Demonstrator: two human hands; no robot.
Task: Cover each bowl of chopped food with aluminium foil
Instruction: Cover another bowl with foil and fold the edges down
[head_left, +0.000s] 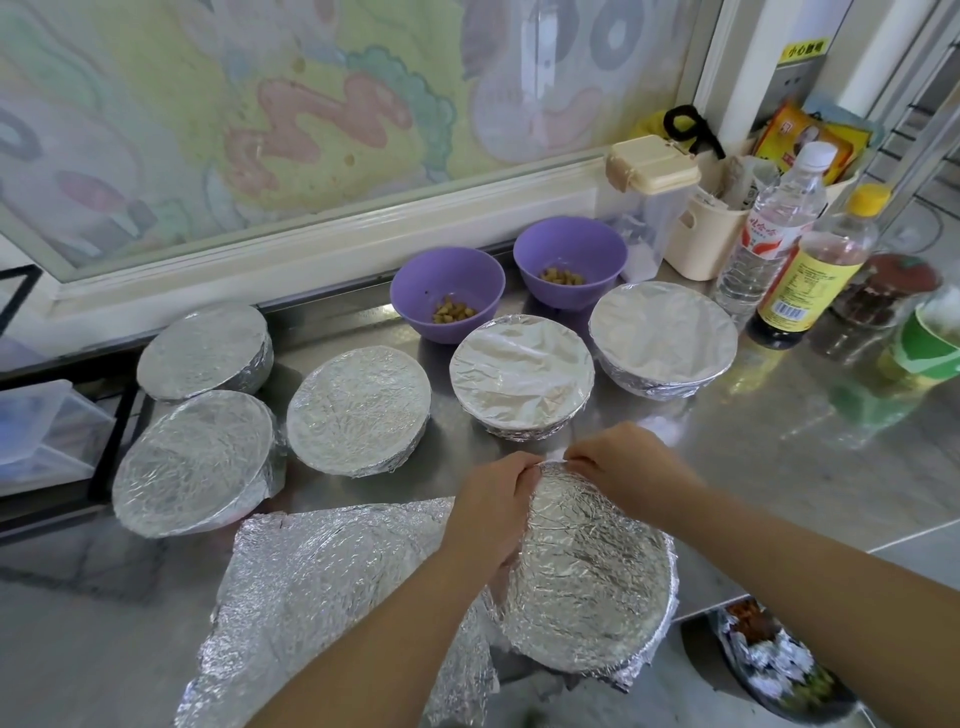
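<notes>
five foil-covered bowls (358, 410) stood done on the steel counter (779, 441), the left hand (493, 512) and right hand (623, 467), close together, pinched the foil (582, 561) at the far rim of the nearest bowl (641, 657), and two purple bowls (447, 293) behind were not yet covered.

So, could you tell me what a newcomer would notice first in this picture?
The left hand and right hand pinch the foil at the far rim of the near bowl, front centre. Behind it five covered bowls spread across the counter, and two purple bowls of chopped food stand uncovered at the back. A loose crumpled sheet lies left of the near bowl.
</notes>
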